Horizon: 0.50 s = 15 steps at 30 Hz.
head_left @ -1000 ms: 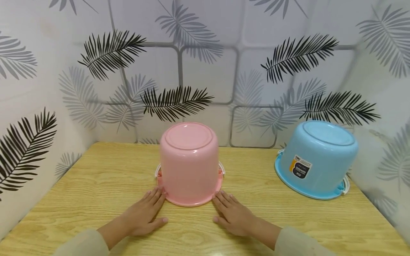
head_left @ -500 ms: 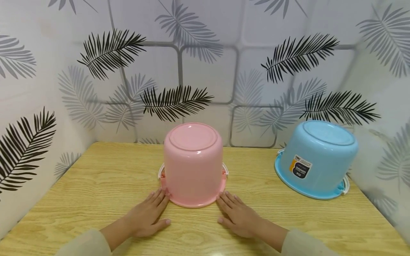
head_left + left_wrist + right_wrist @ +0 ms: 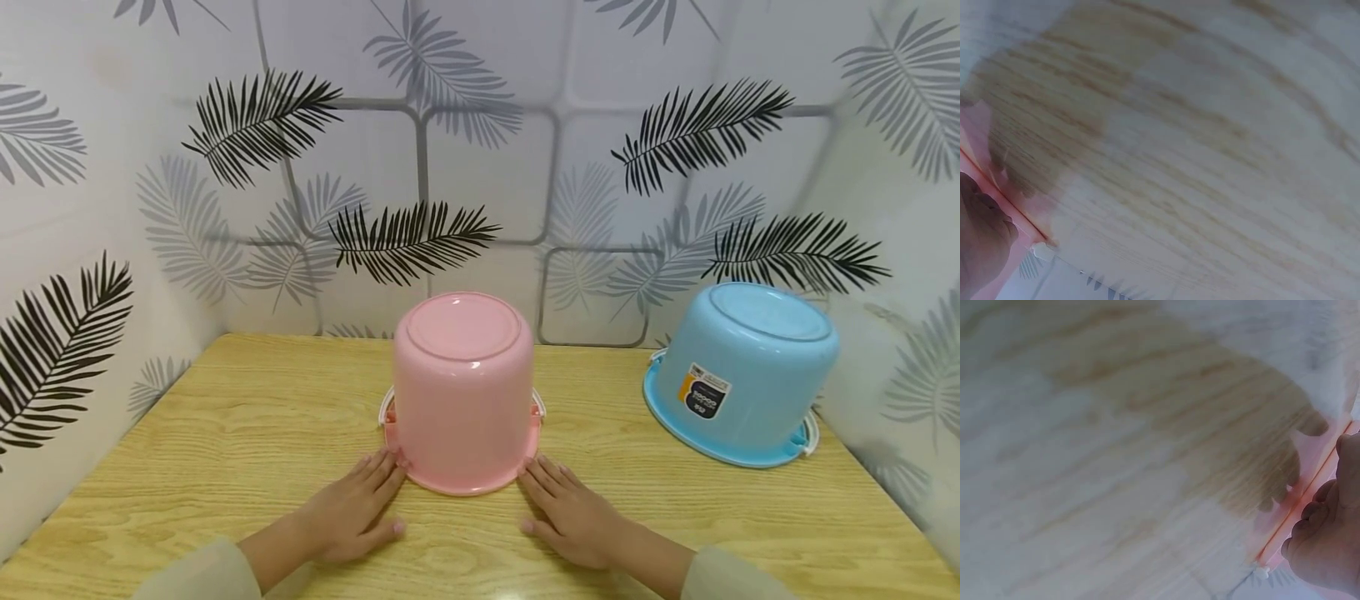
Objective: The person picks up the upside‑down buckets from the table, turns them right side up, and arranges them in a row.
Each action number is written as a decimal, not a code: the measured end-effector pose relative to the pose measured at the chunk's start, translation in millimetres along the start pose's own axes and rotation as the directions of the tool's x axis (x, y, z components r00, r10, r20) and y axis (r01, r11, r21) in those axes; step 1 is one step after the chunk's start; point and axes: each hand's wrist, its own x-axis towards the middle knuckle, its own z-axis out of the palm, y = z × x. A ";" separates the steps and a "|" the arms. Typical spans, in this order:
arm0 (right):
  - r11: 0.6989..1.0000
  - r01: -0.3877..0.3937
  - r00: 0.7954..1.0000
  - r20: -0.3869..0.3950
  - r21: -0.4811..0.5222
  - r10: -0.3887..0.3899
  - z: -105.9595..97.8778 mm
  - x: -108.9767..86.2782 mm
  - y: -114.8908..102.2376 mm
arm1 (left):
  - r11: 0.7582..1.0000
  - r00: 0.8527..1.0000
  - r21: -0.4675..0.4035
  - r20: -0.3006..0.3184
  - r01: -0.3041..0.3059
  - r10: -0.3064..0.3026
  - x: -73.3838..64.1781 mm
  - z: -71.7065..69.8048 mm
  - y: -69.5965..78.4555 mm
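A pink bucket (image 3: 463,408) stands upside down on the wooden table, its base facing up. Its white handle (image 3: 386,407) shows at both sides low down. My left hand (image 3: 347,515) has its straight fingertips at the front left of the bucket's rim, thumb spread apart. On the opposite side my right hand (image 3: 576,518) mirrors it, fingers extended against the front right of the rim. In the left wrist view, the pink rim (image 3: 1011,209) runs beside the left hand (image 3: 982,240). The right wrist view has the right hand (image 3: 1329,547) along the rim (image 3: 1297,503).
A light blue bucket (image 3: 750,383), also upside down and with a label (image 3: 703,392) on its side, is at the table's right back. A wall with leaf prints (image 3: 480,167) borders the table (image 3: 225,417) behind and at both sides.
The pink bucket has slid to the right and slightly nearer to me, with both hands moving along at its rim. The blue bucket has stayed in place.
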 end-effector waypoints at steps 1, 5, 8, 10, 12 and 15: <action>1.000 -0.001 1.000 0.002 -0.001 0.001 0.2 -1.1 0.2 | 1.000 1.000 -0.001 0.001 -0.003 0.003 0.2 0.1 0.9; 1.000 0.005 1.000 -0.002 -0.007 -0.005 0.3 -3.9 1.5 | 1.000 1.000 0.007 0.002 -0.015 0.015 0.5 -1.0 4.2; 1.000 0.020 1.000 -0.022 0.005 -0.020 -1.5 -3.5 4.9 | 1.000 1.000 0.016 0.006 -0.008 0.008 0.9 -2.6 4.3; 1.000 0.026 0.999 -0.047 0.017 -0.025 -3.5 -1.4 9.3 | 1.000 1.000 0.022 0.001 -0.003 0.003 1.6 -3.5 2.4; 0.999 0.018 0.997 -0.076 0.035 -0.015 -5.5 2.6 15.4 | 1.000 1.000 0.023 -0.012 0.011 -0.011 2.8 -4.2 -1.4; 0.998 -0.013 0.992 -0.121 0.058 0.020 -8.6 11.4 25.3 | 0.999 0.998 0.014 -0.061 0.032 -0.031 6.6 -5.2 -9.4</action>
